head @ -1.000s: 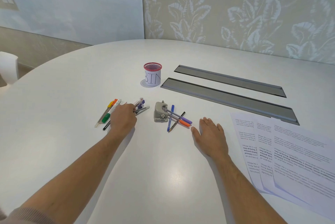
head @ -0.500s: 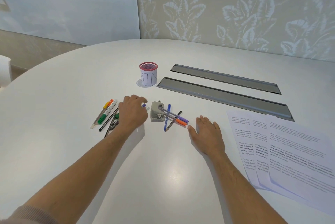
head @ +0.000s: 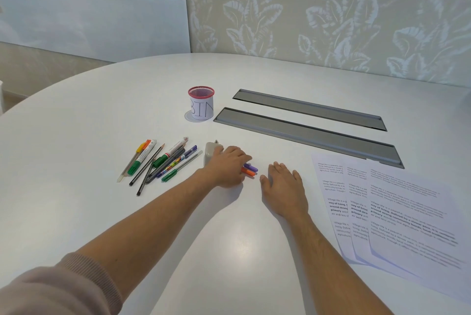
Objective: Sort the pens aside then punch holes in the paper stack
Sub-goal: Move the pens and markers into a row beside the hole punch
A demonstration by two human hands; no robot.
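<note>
A grey hole punch (head: 211, 152) sits mid-table, half covered by my left hand (head: 225, 167). That hand lies over the small bunch of pens to the punch's right, fingers curled down on them. Only the purple pen's end (head: 252, 168) and the orange pen's end (head: 249, 172) stick out. A pile of several pens, markers and pencils (head: 163, 161) lies fanned out left of the punch. My right hand (head: 283, 187) rests flat on the table, fingers apart, holding nothing. Three overlapping printed paper sheets (head: 407, 212) lie at the right.
A red-rimmed mesh cup labelled BIN (head: 201, 104) stands behind the punch. Two long grey cable slots (head: 305, 133) run across the table beyond it, the nearer one ending close to the papers. The white table's (head: 76, 136) rounded edge curves along the left.
My left hand left the pen pile on the left and moved right, past the punch, onto the pens beside it. The pile is now uncovered. My right hand stayed put.
</note>
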